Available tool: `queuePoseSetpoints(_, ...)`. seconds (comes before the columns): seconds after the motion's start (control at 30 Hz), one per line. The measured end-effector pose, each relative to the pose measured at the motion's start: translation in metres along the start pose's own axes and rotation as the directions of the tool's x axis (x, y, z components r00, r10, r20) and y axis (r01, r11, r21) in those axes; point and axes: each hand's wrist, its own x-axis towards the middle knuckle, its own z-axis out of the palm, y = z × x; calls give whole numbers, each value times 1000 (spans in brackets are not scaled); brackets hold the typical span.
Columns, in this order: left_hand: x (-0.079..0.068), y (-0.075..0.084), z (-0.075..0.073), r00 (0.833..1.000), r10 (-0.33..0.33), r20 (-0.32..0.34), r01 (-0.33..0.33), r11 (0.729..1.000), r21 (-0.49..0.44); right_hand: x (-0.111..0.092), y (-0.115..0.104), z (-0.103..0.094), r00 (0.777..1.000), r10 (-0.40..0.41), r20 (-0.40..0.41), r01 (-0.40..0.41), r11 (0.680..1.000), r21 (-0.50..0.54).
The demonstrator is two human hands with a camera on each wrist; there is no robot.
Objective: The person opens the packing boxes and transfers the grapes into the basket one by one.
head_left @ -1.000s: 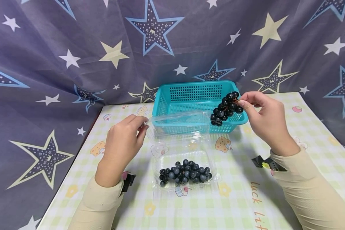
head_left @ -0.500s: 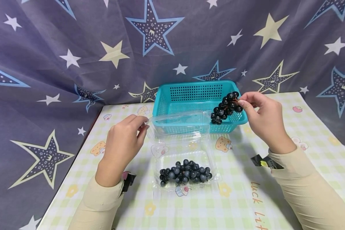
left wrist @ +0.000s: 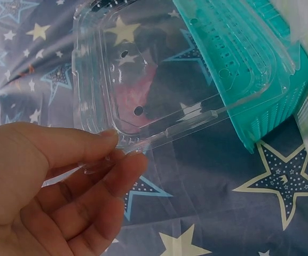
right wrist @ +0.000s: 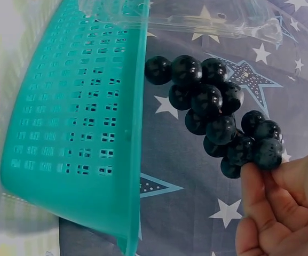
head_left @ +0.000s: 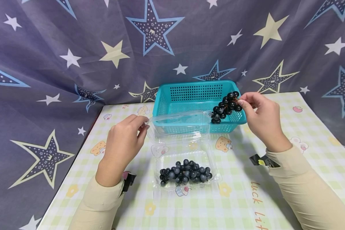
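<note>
My left hand (head_left: pixel 123 140) pinches the corner of a clear plastic lid (left wrist: pixel 191 120), which stands raised and overlaps the front of the teal basket in the head view. The lid belongs to a clamshell box (head_left: pixel 201 156) on the table, and a bunch of dark grapes (head_left: pixel 187 172) lies in its base. In my right hand (head_left: pixel 264 118) a second bunch of black grapes (right wrist: pixel 207 101) is held by its stem, between thumb and fingers. This bunch hangs over the right end of the teal basket (head_left: pixel 195 83), around rim height.
A checked tablecloth (head_left: pixel 218 210) with printed cartoons covers the table. Behind the basket hangs a dark curtain (head_left: pixel 172 38) patterned with stars. Black straps with small devices (head_left: pixel 128 182) sit on both wrists.
The right hand has shifted slightly left, and its grapes hang a little lower at the basket's right end. The left hand and the lid have stayed in place.
</note>
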Motion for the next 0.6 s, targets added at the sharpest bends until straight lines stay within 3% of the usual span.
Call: queuePoseSetpoints(0.6,-6,-5,3,1000,6,-13,-6,1000,-3,-8,3,11,1000,17,23,-17,1000,-25)
